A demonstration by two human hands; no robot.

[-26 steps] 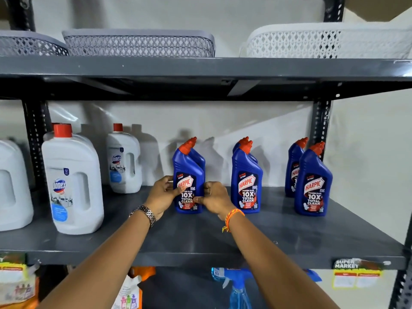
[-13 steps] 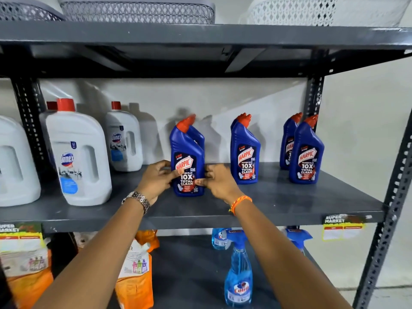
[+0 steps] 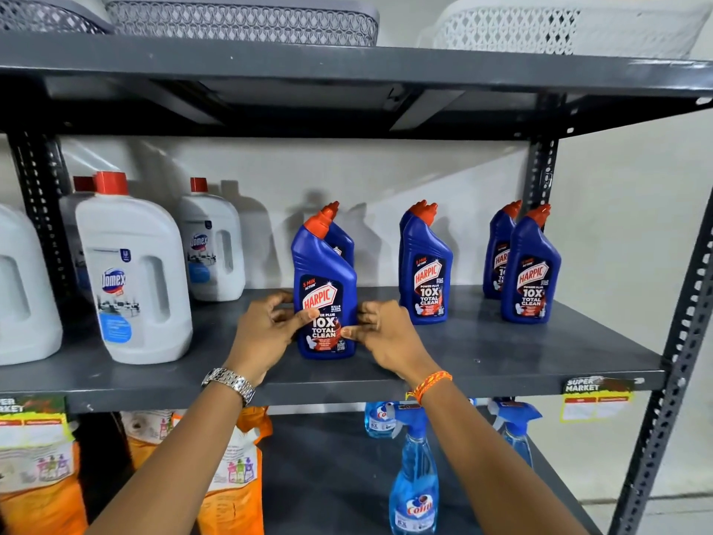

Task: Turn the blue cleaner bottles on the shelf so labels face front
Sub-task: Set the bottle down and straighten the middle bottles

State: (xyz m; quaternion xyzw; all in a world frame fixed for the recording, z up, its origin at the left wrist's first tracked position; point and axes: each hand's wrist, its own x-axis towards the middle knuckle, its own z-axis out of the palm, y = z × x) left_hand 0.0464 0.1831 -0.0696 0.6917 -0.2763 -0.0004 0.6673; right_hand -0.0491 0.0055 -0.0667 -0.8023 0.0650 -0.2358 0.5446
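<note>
Several blue cleaner bottles with orange caps stand in pairs on the grey middle shelf. The front left bottle shows its label to me; my left hand grips its left side and my right hand its right side, thumbs on the label. A second bottle stands half hidden behind it. The middle pair's front bottle and the right pair's front bottle show their labels. The back right bottle is partly covered.
White jugs with red caps fill the shelf's left part. Grey and white baskets sit on the top shelf. Below are orange pouches and blue spray bottles. A black upright post stands at the right.
The view has dropped and moved closer. Both hands stay on the front left bottle, which sits slightly nearer the shelf's front edge, label facing me.
</note>
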